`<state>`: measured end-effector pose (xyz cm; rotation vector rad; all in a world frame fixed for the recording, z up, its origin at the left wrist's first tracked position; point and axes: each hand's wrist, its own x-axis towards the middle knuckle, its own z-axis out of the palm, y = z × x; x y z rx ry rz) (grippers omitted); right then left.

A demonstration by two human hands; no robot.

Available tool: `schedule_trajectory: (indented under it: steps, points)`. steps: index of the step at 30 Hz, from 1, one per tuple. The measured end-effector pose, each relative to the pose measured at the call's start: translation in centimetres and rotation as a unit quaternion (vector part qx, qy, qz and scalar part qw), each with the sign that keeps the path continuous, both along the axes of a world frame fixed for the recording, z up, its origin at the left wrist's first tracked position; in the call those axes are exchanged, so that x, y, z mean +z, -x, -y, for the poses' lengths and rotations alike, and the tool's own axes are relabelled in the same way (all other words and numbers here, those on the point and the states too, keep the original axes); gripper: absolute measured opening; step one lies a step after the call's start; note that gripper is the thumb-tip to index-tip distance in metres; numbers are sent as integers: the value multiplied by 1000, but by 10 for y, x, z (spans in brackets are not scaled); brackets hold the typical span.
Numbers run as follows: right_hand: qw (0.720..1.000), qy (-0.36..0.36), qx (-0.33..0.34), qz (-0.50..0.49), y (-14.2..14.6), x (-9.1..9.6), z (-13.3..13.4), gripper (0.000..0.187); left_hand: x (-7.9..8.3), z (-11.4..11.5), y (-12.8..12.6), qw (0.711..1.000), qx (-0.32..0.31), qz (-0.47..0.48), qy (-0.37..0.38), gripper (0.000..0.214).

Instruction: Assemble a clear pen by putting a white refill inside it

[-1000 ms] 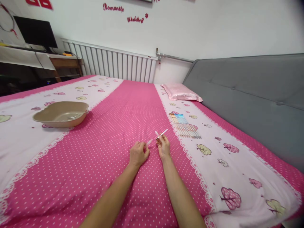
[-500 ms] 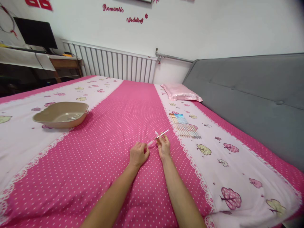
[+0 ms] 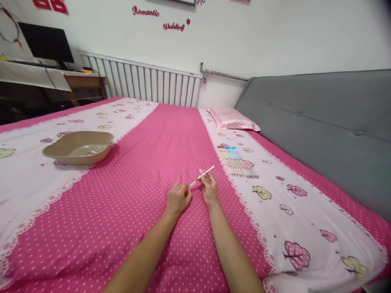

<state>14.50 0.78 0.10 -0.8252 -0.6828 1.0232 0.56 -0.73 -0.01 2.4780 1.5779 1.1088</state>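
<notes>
Pen: thin white pen point(image 3: 204, 175) held between both hands, near middle of the pink dotted bedspread point(image 3: 128, 203), tip slanting up to the far right
Basin: tan basin point(image 3: 78, 146) far left
Left hand: left hand point(image 3: 178, 199) pinching what looks like the cap end, hard to tell
Right hand: right hand point(image 3: 209, 189) gripping the barrel, nearly touching the left
Pens: row of pens point(image 3: 237, 162) further right

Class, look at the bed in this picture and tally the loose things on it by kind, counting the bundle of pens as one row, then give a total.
Pen in both hands: 1
Row of pens: 1
Beige basin: 1
Pink pillow: 1
Total: 4
</notes>
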Motion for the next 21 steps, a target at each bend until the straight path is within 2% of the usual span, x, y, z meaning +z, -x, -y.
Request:
schedule_trajectory:
  steps: [8,21]
  points:
    - [998,15,5,53,2,-3,-1,37,0,0,0,1000,1,-9,-2,21]
    - [998,2,13,57,2,-5,-2,26,-1,-1,1,1000,-2,-7,-13,21]
